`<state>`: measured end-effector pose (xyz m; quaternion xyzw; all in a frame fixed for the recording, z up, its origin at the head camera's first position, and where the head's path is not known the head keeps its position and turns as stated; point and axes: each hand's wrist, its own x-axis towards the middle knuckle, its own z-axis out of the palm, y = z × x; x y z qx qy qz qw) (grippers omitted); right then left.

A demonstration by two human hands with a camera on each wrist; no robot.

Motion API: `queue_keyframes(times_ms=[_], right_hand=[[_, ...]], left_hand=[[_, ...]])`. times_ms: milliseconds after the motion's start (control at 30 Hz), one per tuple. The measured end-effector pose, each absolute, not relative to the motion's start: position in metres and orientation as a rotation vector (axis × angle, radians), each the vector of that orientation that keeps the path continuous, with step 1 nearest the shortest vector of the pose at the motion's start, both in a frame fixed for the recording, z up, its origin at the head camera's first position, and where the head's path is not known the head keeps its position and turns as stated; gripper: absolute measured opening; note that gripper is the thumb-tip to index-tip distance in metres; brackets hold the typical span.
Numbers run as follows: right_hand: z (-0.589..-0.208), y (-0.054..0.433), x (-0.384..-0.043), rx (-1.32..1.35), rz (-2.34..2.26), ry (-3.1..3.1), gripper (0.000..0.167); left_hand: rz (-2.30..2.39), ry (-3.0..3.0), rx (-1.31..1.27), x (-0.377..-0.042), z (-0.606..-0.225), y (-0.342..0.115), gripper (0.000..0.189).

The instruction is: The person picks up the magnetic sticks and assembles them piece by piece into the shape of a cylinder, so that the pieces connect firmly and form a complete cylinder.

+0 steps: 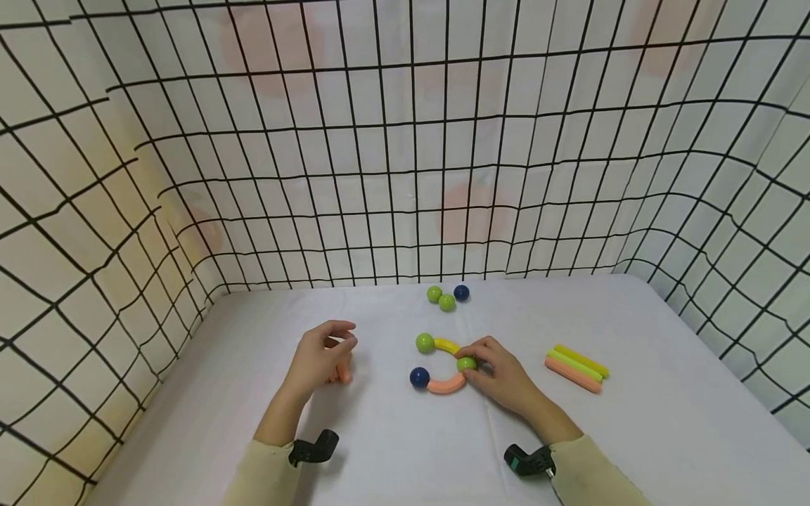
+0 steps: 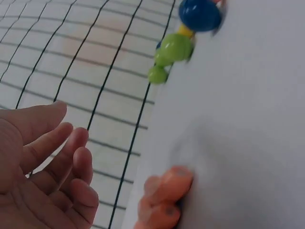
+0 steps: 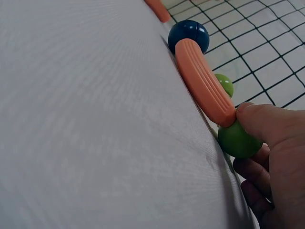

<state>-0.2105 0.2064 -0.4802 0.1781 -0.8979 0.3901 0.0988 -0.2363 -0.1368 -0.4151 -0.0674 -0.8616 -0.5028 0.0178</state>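
Observation:
My right hand (image 1: 503, 376) pinches a green ball (image 1: 466, 363) between thumb and fingers. That ball sits where a curved orange piece (image 1: 446, 384) and a curved yellow piece (image 1: 446, 345) meet. A dark blue ball (image 1: 420, 377) caps the orange piece's other end, and another green ball (image 1: 425, 343) caps the yellow one, making an arc that gapes to the left. In the right wrist view the orange piece (image 3: 205, 81) shows lengthwise grooves. My left hand (image 1: 321, 357) hovers with loosely bent fingers and holds nothing; several orange pieces (image 2: 167, 191) lie on the table beside it, partly hidden in the head view.
Two loose green balls (image 1: 446, 303) and a dark blue ball (image 1: 461, 292) lie at the back of the white-covered table (image 1: 392, 450). To the right, yellow, lime and orange sticks (image 1: 574, 376) lie side by side. A black-lined grid wall (image 1: 405, 154) surrounds the back and sides.

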Motion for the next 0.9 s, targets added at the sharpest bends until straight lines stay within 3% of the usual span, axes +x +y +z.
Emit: queue_keyframes(times_ms=[467, 900], right_hand=[[-0.482, 0.207, -0.211, 0.539, 1.149, -2.640, 0.028], [-0.479, 0.207, -0.209, 0.527, 1.165, -2.657, 0.029]], left_hand=[[-1.342, -2.764, 0.100, -0.246, -0.423, -0.195, 0.041], [-1.432, -2.881, 0.104, -0.246, -0.440, -0.212, 0.047]])
